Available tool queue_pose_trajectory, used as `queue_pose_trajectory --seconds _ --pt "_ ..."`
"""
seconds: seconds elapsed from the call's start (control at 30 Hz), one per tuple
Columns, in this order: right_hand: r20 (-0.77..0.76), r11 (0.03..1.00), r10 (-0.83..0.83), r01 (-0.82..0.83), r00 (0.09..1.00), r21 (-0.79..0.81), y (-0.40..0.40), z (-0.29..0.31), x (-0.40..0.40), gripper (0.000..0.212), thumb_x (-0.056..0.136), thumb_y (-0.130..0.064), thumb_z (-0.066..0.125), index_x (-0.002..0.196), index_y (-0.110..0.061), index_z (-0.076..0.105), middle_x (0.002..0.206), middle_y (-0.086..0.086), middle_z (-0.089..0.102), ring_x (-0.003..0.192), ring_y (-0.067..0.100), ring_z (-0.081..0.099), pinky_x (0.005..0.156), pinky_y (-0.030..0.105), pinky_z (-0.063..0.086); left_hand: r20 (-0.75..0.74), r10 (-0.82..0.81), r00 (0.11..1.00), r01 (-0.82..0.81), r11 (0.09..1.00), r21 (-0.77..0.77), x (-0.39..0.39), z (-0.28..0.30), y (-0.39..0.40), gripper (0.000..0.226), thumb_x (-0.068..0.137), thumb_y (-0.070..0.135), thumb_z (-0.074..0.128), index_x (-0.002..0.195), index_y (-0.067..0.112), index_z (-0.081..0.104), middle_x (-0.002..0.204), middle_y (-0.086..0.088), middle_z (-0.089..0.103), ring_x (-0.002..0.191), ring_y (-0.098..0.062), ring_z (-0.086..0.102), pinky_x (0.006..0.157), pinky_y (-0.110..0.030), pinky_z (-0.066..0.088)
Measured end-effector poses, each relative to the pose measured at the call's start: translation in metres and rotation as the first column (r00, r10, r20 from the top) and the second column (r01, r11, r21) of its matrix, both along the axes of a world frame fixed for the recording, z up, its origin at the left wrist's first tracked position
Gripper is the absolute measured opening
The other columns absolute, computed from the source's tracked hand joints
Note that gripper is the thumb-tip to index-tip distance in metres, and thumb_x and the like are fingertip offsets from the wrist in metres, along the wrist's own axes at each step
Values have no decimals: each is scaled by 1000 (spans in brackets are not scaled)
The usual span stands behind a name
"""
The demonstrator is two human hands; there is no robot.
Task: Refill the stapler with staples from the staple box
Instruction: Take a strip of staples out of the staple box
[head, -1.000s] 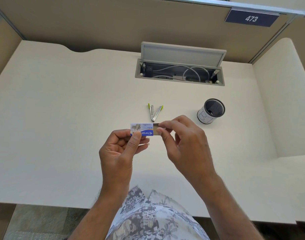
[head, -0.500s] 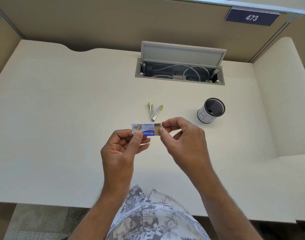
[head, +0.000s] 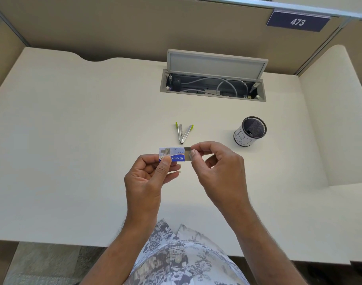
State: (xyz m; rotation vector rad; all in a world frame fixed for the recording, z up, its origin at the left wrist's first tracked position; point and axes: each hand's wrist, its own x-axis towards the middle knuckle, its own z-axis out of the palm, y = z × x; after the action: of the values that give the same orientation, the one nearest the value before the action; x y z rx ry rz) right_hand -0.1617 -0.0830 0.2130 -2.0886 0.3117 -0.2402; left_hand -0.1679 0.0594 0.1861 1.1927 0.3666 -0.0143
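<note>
Stapler [head: 183,133] lying opened in a V on the table [head: 73,140], just beyond both hands, not yet loaded. Staple box [head: 172,154] held above the table, gripped by the left hand [head: 149,177]; grey inner tray [head: 188,154] partly slid out, pinched by the right hand [head: 215,167]. Likely slips: pulling the tray out too fast and spilling strips, tilting the box, or snapping a strip by pinching hard. Pen cup [head: 250,131] standing well clear.

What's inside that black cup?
The cup on the desk shows only a dark mesh wall inside. Its bottom is in shadow, so I cannot tell if anything lies there.
</note>
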Motion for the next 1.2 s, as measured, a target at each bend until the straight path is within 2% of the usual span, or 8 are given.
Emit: queue_pose_trajectory --seconds 0.27,0.47,0.67,0.8,0.87,0.93,1.03,1.2 --pt "51 995 20 -15 999 -101 3 6 -2 8 92 -31 66 94 -26 72 73 -18 70 49 14 59 56 25 49 -4 -6 1000 5 1000 -7 -1 1 -1 24 84 19 75 98 2 66 92 -19 81 81 -29 81 73 -32 65" --pt "126 997 27 -18 992 -76 2 4 0 6 93 -20 68 96 -21 73 84 -15 72 58 15 61 54 15 44 -3 -7 1000 7 1000 -9 -1 2 0 24 84 20 75 98 2 66 92 -17 82 81 -29 81 73 -32 65" --pt "151 985 -30 4 988 173 -4 1 4 18 98 -14 56 103 -22 71 86 -10 68 69 9 59 60 21 47 -13 5 1000 -6 1000 -22 0 1 1 23 84 20 75 98 4 67 90 -17 82 79 -29 81 74 -33 65" --pt "-99 646 -4 78 995 760 -12 2 -1 23 97 -5 44 90 -13 64 77 -1 63 60 17 51 45 26 41 -8 15 1000 -15 1000 -25 1 2 2 20 82 21 76 94 8 67 86 -15 82 75 -26 80 71 -31 64" --pt "-179 508 33 138 983 850 -14 2 -2 17 95 -10 46 87 -13 60 73 1 58 58 17 46 44 24 37 -10 15 1000 -16 1000 -23 1 1 2 21 82 20 76 94 7 67 86 -14 82 74 -26 80 71 -31 64" --pt "-150 669 10 105 989 736 -13 -1 -4 9 91 -23 58 86 -17 62 68 -5 48 57 14 38 47 22 32 -10 13 1000 -13 1000 -17 1 0 1 22 82 21 76 95 5 67 87 -15 82 75 -26 80 72 -31 65" --pt "111 980 93 -111 989 167 -8 -5 -8 6 89 -25 74 92 -21 71 65 -12 38 58 9 35 55 17 31 -6 6 1000 -6 1000 -6 0 -1 1 23 84 20 76 97 3 67 88 -16 82 77 -26 80 74 -33 65" --pt "131 974 162 -137 978 -182 -1 -4 -5 9 89 -20 78 98 -19 75 73 -8 52 62 8 45 61 18 35 3 -8 1000 8 1000 4 0 -2 1 21 86 19 76 98 4 67 90 -18 82 80 -28 81 77 -36 65"
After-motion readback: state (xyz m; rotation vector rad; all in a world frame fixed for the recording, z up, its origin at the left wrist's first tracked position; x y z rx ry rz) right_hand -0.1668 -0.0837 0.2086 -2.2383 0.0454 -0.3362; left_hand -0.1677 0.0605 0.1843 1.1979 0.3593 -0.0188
